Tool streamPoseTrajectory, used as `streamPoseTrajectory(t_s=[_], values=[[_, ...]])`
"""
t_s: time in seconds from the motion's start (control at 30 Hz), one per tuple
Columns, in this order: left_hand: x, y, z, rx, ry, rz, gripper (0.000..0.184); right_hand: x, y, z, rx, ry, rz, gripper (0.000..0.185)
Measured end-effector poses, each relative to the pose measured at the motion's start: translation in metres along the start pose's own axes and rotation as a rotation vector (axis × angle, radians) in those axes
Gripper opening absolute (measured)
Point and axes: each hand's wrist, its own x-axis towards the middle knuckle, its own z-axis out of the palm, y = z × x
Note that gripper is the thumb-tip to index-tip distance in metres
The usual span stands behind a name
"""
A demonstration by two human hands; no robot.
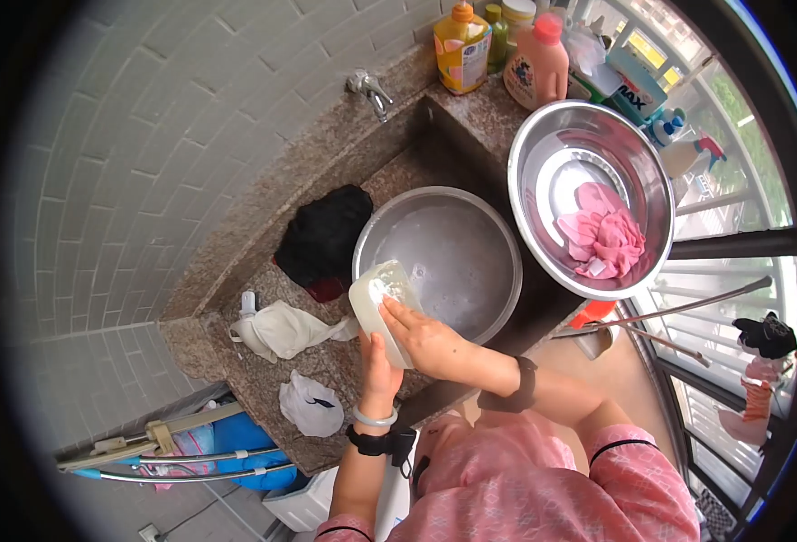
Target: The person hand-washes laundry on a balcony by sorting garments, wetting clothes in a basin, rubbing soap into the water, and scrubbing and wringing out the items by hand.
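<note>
A pale, translucent plastic box [382, 291] is tilted over the near left rim of a metal basin [434, 239] with greyish water in it. My left hand [380, 372] grips the box from its lower left side. The fingers of my right hand [430, 345] press against its shiny face from the right; whether they reach inside cannot be made out. Left of the basin lie a bunched black cloth [326, 237] and an off-white cloth [285, 330]. A smaller white cloth [312, 404] with a dark mark is nearer my left wrist.
A tap [371, 92] sticks out from the wall over the stone sink [403, 163]. On the right, a steel basin [529, 212] holds pink cloth [608, 237]. A yellow bottle [463, 52], a pink bottle [538, 68] and other bottles line the back ledge. A folded rack [181, 456] stands lower left.
</note>
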Motion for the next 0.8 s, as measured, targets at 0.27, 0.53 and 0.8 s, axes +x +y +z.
streamPoseTrajectory(t_s=[0.27,0.53,0.8], values=[[0.059,-0.055,-0.026,0.101,0.183,0.023,0.063,-0.007,0.080,0.037,0.376,-0.269,0.159,0.050],[0.093,-0.090,-0.066,0.384,0.123,0.037,0.064,0.010,0.146,0.066,1.561,-0.386,0.758,0.041],[0.119,-0.099,-0.080,0.015,0.306,-0.092,0.065,0.006,0.249,0.072,0.677,0.432,0.989,0.034]])
